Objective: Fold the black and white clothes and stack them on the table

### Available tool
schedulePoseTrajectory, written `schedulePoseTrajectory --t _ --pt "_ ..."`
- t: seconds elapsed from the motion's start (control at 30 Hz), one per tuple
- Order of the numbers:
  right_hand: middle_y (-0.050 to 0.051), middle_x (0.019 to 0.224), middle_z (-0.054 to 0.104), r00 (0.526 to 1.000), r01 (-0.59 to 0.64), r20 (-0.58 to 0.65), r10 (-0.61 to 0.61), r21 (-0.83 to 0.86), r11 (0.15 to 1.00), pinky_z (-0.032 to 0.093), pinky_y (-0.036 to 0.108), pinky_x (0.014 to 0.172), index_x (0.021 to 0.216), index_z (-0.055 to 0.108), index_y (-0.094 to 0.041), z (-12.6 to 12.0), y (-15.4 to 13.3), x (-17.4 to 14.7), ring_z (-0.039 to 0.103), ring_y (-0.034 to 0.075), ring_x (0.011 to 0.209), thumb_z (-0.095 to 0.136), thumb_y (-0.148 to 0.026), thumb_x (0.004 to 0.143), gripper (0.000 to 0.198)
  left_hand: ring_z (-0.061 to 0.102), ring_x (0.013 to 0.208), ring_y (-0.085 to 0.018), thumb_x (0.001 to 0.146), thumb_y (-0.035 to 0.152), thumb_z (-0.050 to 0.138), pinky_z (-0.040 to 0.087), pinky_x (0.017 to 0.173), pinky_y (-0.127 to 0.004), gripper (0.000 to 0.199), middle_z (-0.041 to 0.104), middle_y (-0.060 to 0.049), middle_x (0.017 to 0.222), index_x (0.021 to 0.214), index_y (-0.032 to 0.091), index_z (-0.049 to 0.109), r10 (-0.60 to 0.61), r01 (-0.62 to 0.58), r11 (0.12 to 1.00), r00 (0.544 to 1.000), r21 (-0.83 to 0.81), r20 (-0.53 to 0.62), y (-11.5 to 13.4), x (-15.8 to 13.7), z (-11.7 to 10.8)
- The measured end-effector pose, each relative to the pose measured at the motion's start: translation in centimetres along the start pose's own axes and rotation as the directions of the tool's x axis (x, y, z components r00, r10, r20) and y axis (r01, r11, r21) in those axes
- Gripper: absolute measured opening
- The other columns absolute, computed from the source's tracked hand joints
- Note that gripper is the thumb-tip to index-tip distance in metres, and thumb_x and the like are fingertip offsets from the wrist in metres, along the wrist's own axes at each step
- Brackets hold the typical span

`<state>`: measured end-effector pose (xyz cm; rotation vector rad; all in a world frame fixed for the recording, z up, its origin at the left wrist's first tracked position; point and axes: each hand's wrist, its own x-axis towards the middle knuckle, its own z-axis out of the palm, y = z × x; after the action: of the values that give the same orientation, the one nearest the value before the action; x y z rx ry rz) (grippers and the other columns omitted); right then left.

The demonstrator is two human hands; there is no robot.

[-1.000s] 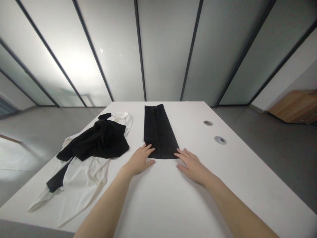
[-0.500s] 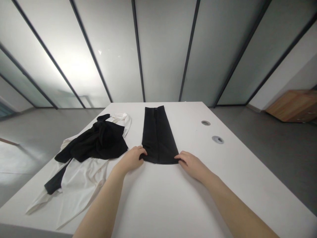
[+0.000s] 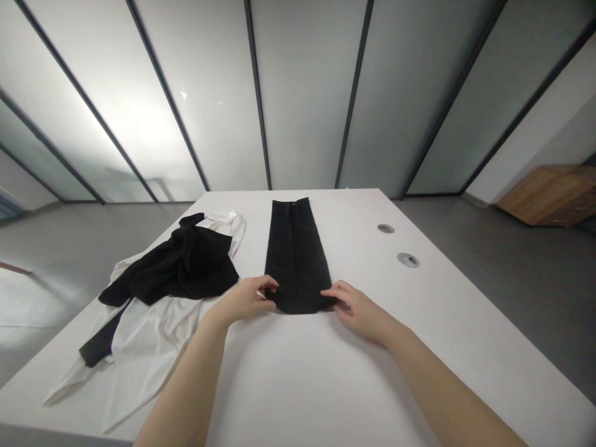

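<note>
A long black garment (image 3: 298, 254), narrower at the far end, lies flat on the white table in front of me. A line runs down its middle from a small notch at the far edge; its exact kind I cannot tell. My left hand (image 3: 246, 299) is closed at the near left corner, thumb below and fingers above the cloth. At the near right corner, my right hand (image 3: 356, 310) pinches the hem between thumb and fingers. The near edge is slightly curled up between the two hands.
To the left, a crumpled black garment (image 3: 186, 267) lies over a white garment (image 3: 149, 335) on the white table (image 3: 298, 385). Two round cable grommets are set in the tabletop at right, one being the nearer grommet (image 3: 408, 260). Frosted glass panels (image 3: 302, 93) stand behind.
Both hands have shifted slightly inward on the black garment's near corners. Its near edge has bunched a little and now curls up. The view has moved very slightly.
</note>
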<state>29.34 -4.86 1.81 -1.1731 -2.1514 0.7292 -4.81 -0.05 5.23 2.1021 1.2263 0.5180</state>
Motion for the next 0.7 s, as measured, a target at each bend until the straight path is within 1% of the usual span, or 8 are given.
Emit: schedulePoseTrajectory --t 0.13,0.23,0.37,0.47,0.5,0.57,0.63,0.7 --pt "0.006 0.110 0.069 0.998 -0.043 -0.041 0.041 -0.046 0.998 0.054 0.037 0.093 0.118 0.075 -0.026 0.3 0.6 0.2 0.068 0.020 0.101 0.051 -0.001 0.086 0.047 0.072 0.083 -0.021 0.075 0.016 0.067 0.054 0.076 -0.029 0.031 0.080 -0.001 0.097 0.103 0.027 0.078 0.010 -0.017 0.997 0.997 0.082 0.075 -0.3 0.0 0.2" --pt "0.008 0.112 0.072 0.979 -0.045 -0.197 0.043 -0.008 0.999 0.055 0.034 0.078 0.106 0.076 -0.025 -0.2 0.5 0.5 0.069 0.021 0.094 0.055 -0.015 0.093 0.027 0.071 0.073 -0.019 0.085 0.026 0.065 0.054 0.071 -0.028 0.019 0.078 -0.002 0.086 0.099 0.024 0.078 0.008 -0.006 1.000 0.990 0.020 -0.141 0.2 0.2 -0.3" --pt "0.011 0.140 0.067 0.912 -0.056 -0.390 0.129 0.193 0.980 0.055 0.032 0.073 0.110 0.075 -0.025 -1.2 0.1 0.4 0.070 0.023 0.103 0.058 -0.034 0.098 0.022 0.070 0.068 -0.018 0.092 0.041 0.064 0.053 0.067 -0.027 0.026 0.073 -0.002 0.073 0.102 0.020 0.075 -0.041 -0.039 0.982 0.910 -0.183 -0.413 0.9 0.3 -1.0" --pt "0.009 0.110 0.079 0.955 -0.225 -0.125 0.268 0.278 0.934 0.051 0.030 0.061 0.109 0.078 -0.025 -1.8 -0.4 -0.1 0.070 0.020 0.075 0.062 -0.037 0.094 0.025 0.066 0.059 -0.016 0.086 0.042 0.070 0.050 0.057 -0.025 0.024 0.067 0.000 0.063 0.094 0.020 0.075 -0.120 0.100 0.951 0.991 -0.293 -0.050 0.7 -0.1 -1.0" --pt "0.007 0.093 0.080 0.953 -0.300 0.056 0.296 0.271 0.915 0.048 0.028 0.056 0.105 0.079 -0.025 -2.0 -0.7 -0.3 0.067 0.018 0.065 0.064 -0.036 0.092 0.023 0.064 0.055 -0.016 0.083 0.041 0.072 0.049 0.053 -0.024 0.023 0.068 0.000 0.063 0.091 0.020 0.075 -0.149 0.196 0.937 0.973 -0.289 0.175 0.5 -0.2 -0.8" --pt "0.002 0.071 0.074 0.879 -0.402 0.373 0.296 0.247 0.882 0.044 0.027 0.050 0.098 0.081 -0.025 -2.2 -1.2 -0.6 0.061 0.016 0.053 0.067 -0.034 0.088 0.019 0.060 0.049 -0.014 0.076 0.039 0.077 0.046 0.047 -0.024 0.022 0.072 -0.001 0.069 0.089 0.021 0.076 -0.184 0.345 0.909 0.834 -0.233 0.520 0.2 -0.4 -0.5" --pt "0.000 0.067 0.070 0.852 -0.427 0.442 0.281 0.274 0.862 0.044 0.026 0.051 0.097 0.081 -0.025 -2.4 -1.8 -0.6 0.062 0.015 0.053 0.067 -0.034 0.089 0.018 0.060 0.051 -0.013 0.075 0.039 0.078 0.046 0.048 -0.023 0.022 0.076 -0.003 0.078 0.089 0.021 0.075 -0.168 0.369 0.895 0.799 -0.251 0.578 0.1 -0.3 -0.3" --pt "0.000 0.071 0.070 0.913 -0.385 0.280 0.297 0.345 0.856 0.046 0.026 0.054 0.101 0.079 -0.025 -2.4 -2.1 -0.3 0.063 0.015 0.057 0.066 -0.036 0.091 0.020 0.063 0.057 -0.013 0.082 0.043 0.074 0.048 0.052 -0.023 0.024 0.076 -0.004 0.080 0.090 0.020 0.073 -0.119 0.279 0.899 0.897 -0.336 0.427 0.2 -0.1 -0.4"
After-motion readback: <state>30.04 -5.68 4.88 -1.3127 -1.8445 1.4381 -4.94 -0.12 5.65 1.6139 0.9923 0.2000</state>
